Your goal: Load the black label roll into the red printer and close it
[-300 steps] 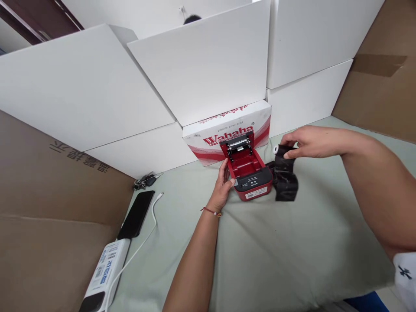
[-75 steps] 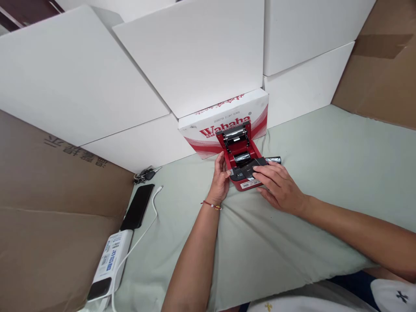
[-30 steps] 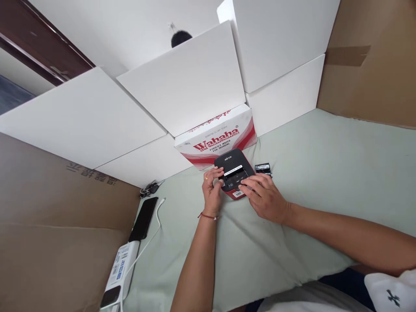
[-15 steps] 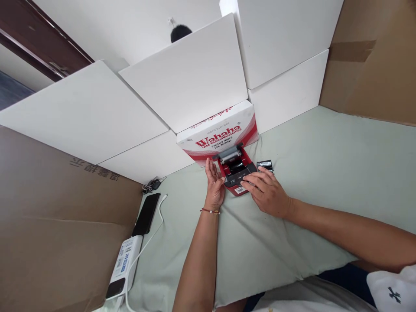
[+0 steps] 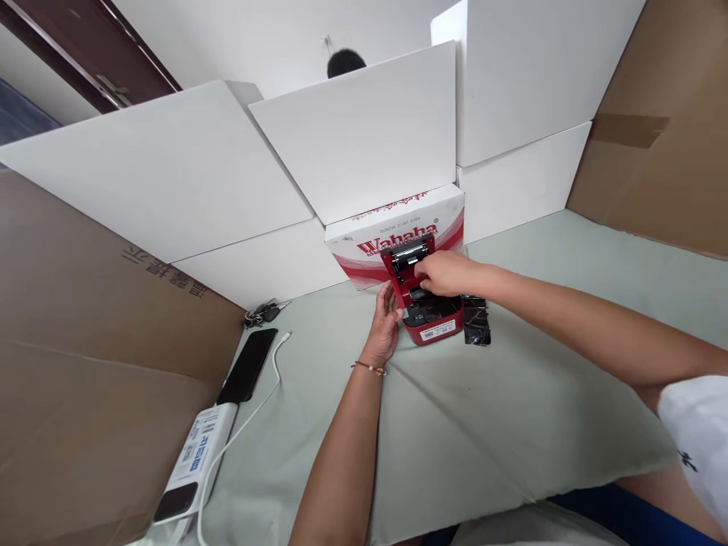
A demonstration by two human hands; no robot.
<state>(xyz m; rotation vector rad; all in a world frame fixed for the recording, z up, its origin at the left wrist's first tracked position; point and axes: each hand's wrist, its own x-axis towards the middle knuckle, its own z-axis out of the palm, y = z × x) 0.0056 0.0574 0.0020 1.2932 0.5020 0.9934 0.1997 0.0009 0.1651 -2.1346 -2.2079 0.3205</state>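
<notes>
A red and black label printer stands in front of me with its top raised, so its dark inside and a roller show. My left hand steadies its left side, with the thumb at the front corner and the fingers along the wall. Over the right part of the opening is my right hand, its fingers curled in against the raised mechanism. What those fingertips pinch is hidden. A crumpled, shiny black strip lies on the cloth along the printer's right side.
Behind the printer is a white and red Wahaha carton, backed by white panels. To the left lie keys, a black phone, a white cable and a white power strip. Brown cardboard stands at right.
My right hand has gone from the printer's front cover up to the raised mechanism, and its fingers have curled. More of the inside and the black strip shows. My left hand stays at the side.
</notes>
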